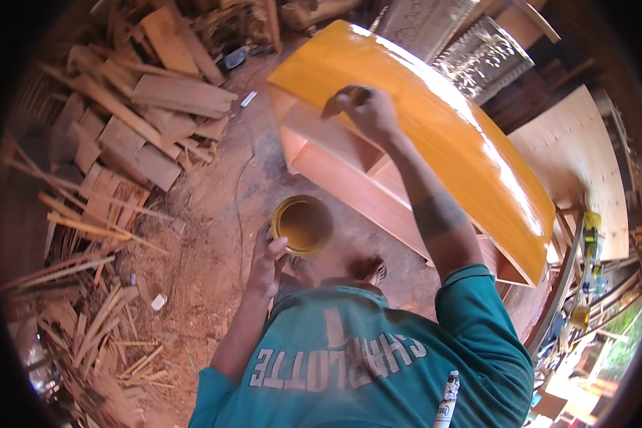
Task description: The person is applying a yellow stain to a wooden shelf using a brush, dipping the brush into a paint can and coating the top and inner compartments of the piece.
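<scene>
My left hand [270, 257] grips a round open can [302, 224] by its rim and side; yellowish-brown liquid shows inside. Above the near left part of a long wooden cabinet [406, 112], my right hand [366, 107] is closed around a small dark thing, perhaps a rag or pad, mostly hidden by the fingers. The cabinet's broad upper panel is glossy orange-yellow and wet-looking, with strong glare along its far side. Its open compartments [334, 166], facing me, are of paler, uncoated-looking wood.
Piled wood offcuts [155, 144] cover the floor on the left, with thin sticks lower down. A cable [239, 214] runs over the dusty floor. Behind the cabinet stand a plywood sheet [578, 166] and a carved panel [484, 59]. Containers [591, 241] are at the right.
</scene>
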